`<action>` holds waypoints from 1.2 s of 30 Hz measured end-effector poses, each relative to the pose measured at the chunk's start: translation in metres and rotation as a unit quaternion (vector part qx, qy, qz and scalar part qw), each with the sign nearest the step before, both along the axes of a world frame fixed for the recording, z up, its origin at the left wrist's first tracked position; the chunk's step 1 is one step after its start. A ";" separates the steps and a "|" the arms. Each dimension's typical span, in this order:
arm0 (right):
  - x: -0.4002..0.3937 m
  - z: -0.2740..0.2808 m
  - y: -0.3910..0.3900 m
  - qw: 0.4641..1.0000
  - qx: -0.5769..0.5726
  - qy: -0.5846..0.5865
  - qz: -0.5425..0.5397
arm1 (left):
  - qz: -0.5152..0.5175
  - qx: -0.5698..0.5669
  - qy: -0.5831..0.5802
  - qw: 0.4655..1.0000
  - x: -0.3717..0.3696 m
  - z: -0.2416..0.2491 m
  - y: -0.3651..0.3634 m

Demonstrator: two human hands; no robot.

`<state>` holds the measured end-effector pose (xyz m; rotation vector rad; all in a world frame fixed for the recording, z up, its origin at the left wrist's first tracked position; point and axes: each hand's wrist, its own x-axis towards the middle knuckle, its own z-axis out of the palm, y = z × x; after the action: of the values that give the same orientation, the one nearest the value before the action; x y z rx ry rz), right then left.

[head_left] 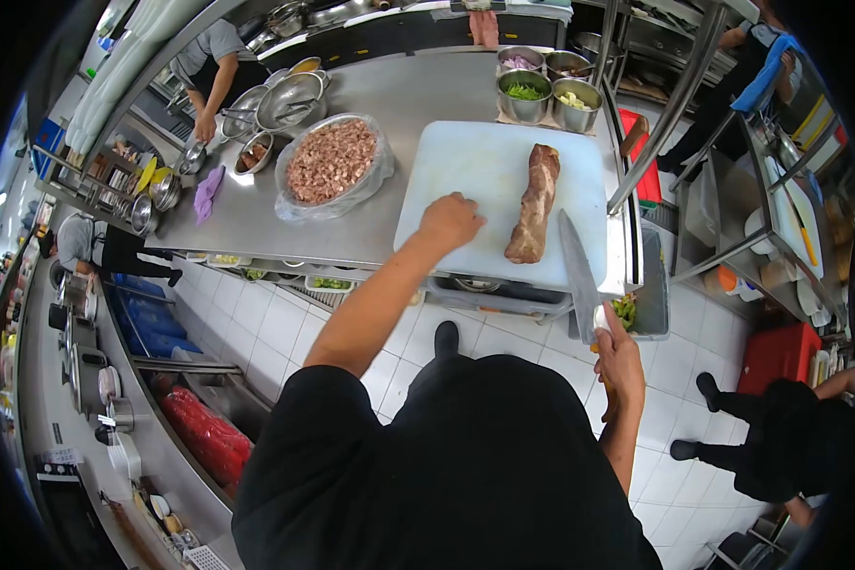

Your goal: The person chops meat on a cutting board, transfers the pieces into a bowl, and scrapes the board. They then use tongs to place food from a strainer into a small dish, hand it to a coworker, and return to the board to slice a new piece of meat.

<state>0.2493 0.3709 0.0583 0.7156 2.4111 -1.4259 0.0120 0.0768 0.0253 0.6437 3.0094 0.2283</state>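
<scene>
On the white cutting board (446,157) lies a long brown piece of meat (534,204), roughly lengthwise to me. My left hand (451,223) rests at the board's left part, fingers curled, a gap away from the meat; whether anything is under the fingers is hidden. My right hand (619,361) is wrapped round the handle of a large knife (577,261). The blade points away from me over the board's right edge, to the right of the meat and apart from it.
Left of the board stands a lined bowl of chopped meat (331,161). Metal pots of cut vegetables (523,93) stand behind it. A grey bin (651,294) is below at the right. Other people work at the far left and right. A purple cloth (208,194) lies at the left.
</scene>
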 end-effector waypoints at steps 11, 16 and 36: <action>-0.008 -0.007 -0.005 0.999 -0.049 -0.012 -0.008 | 0.078 0.014 0.012 0.997 0.025 -0.001 0.046; -0.010 -0.012 -0.006 0.998 -0.054 0.003 0.009 | 0.066 0.051 0.050 0.995 0.026 -0.014 0.041; -0.046 0.017 -0.008 0.993 0.071 0.080 -0.059 | 0.267 0.114 0.188 0.938 -0.109 0.068 -0.217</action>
<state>0.2034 0.3628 0.0755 0.8168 2.6555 -1.4159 -0.0969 -0.1397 0.0932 -0.1727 3.5002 0.5369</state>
